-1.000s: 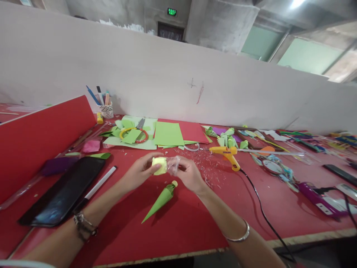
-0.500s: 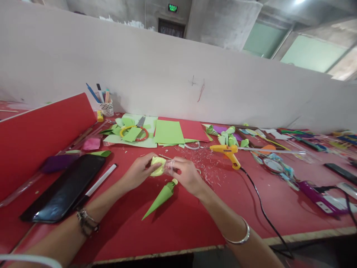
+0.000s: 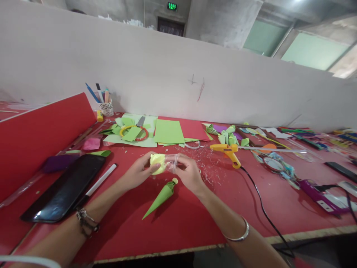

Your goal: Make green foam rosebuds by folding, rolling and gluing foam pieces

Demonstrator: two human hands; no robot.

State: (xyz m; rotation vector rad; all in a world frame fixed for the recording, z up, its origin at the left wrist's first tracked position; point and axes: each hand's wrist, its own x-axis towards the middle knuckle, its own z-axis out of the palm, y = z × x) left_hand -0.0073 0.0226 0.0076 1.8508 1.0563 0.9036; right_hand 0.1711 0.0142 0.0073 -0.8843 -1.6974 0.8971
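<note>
My left hand [image 3: 140, 171] is closed around a soft yellow lump of modelling clay [image 3: 158, 163], thumb across its front. A clear plastic wrapper [image 3: 171, 163] reaches from the lump to my right hand [image 3: 189, 172], whose fingers pinch its other end. Just below both hands, a rolled green paper cone [image 3: 161, 199] lies on the red table [image 3: 122, 232]. Its narrow tip points toward me, and a small pale yellow ball [image 3: 175, 181] sits at its wide end.
A yellow glue gun [image 3: 228, 152] with a black cord lies to the right among glue scraps. Behind are scissors [image 3: 141, 123], green paper sheets [image 3: 169, 131] and several small paper cones [image 3: 230, 136]. At left lie a black case [image 3: 65, 188] and a marker [image 3: 100, 180].
The wrapper is stretched further from the yellow clay, and my right hand has shifted slightly to the right. More of the clay shows. The green cone has stayed in place.
</note>
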